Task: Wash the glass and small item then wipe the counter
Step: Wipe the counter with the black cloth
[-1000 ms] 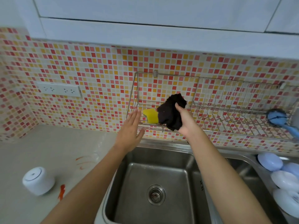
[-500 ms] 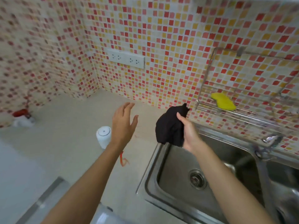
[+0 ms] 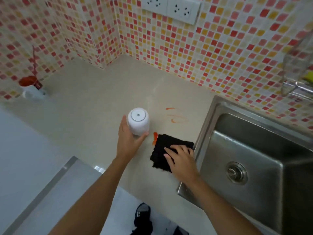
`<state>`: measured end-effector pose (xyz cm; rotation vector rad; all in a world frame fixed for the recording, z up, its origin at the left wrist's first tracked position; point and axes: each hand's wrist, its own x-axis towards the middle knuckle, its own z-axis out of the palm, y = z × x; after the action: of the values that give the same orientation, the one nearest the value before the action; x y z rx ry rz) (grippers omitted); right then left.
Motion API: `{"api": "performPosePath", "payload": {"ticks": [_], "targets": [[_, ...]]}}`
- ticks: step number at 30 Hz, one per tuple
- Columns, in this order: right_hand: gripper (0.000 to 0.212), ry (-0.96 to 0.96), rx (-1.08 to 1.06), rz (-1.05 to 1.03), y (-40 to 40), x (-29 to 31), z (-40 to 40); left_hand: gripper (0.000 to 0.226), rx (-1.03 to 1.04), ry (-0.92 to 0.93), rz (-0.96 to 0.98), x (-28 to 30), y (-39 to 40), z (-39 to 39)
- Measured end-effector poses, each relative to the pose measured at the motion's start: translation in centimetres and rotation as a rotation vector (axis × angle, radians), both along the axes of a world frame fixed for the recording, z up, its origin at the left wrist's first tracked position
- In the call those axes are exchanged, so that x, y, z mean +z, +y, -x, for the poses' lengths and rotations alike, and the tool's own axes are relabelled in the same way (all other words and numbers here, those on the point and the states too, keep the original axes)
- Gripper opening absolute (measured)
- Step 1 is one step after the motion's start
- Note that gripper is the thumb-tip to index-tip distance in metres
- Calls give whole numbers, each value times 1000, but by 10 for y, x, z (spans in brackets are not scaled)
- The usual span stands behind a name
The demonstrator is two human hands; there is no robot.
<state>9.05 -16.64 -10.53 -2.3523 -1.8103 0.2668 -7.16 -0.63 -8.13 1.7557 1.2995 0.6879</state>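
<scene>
Black cloth [image 3: 166,150], frame centre, flat under my right hand's [image 3: 182,159] straight fingers; left hand [image 3: 129,140] grips jar [image 3: 138,121]: I'd lift it clear, then sweep firmly across the stains [image 3: 155,138].

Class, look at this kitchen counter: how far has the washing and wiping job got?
Done: the steel sink is empty, so washing looks finished. In hand: the right hand presses a black cloth flat on the beige counter; the left hand grips a white round container. Left: the orange smears.
</scene>
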Motion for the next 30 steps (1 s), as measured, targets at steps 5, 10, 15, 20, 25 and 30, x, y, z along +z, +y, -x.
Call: {"api": "performPosePath", "payload": {"ticks": [5, 10, 15, 20, 25, 30], "targets": [[53, -124, 112, 65, 15, -18, 3, 91, 7, -72, 24, -13, 11, -4], [65, -164, 115, 134, 36, -25, 9, 92, 9, -112, 39, -22, 23, -16], [60, -154, -137, 135, 85, -31, -33, 92, -1, -107, 22, -22, 32, -20], [63, -100, -321, 132, 91, -33, -53, 90, -6, -113, 18, -22, 35, -17], [73, -39, -299, 104, 34, -31, 23, 87, 47, -142, 4, -25, 35, -17], [72, -91, -212, 127, 32, -29, 42, 86, 112, -163, -28, -28, 40, -15]]}}
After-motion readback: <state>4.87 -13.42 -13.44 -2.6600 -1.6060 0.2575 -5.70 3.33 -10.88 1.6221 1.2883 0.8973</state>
